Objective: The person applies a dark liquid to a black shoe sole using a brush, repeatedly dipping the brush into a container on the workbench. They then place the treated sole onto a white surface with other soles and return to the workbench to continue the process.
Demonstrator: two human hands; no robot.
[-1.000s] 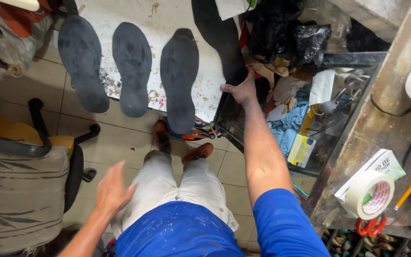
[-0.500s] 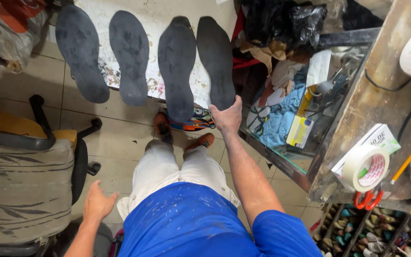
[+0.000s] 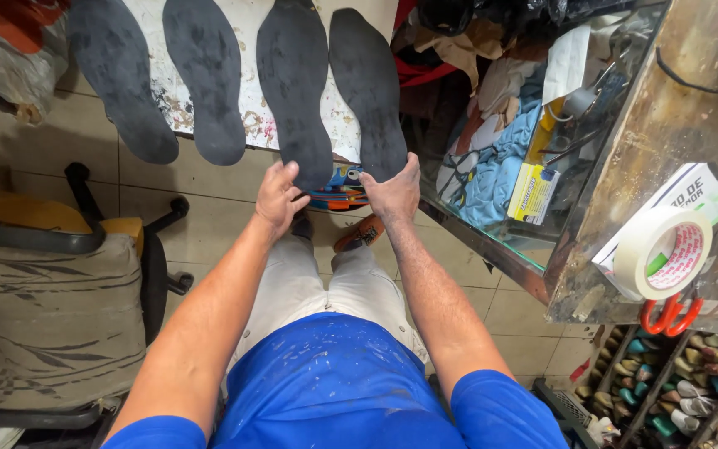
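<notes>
Seen from above, a seated person reaches to twelve o'clock: left hand (image 3: pixel 277 197) grips the heel of one dark sole (image 3: pixel 294 87), right hand (image 3: pixel 392 193) apparently pinches the neighbouring sole (image 3: pixel 367 90); both lie on a paint-stained board (image 3: pixel 247 75), seemingly being straightened

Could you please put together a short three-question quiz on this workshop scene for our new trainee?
1. How many dark shoe soles lie on the paint-stained board?
2. True or false: the left hand holds the roll of tape.
3. Which sole does the right hand touch: A the leftmost, B the rightmost?

Key: 1. Four. 2. False; it is at the third sole's heel. 3. B.
</notes>
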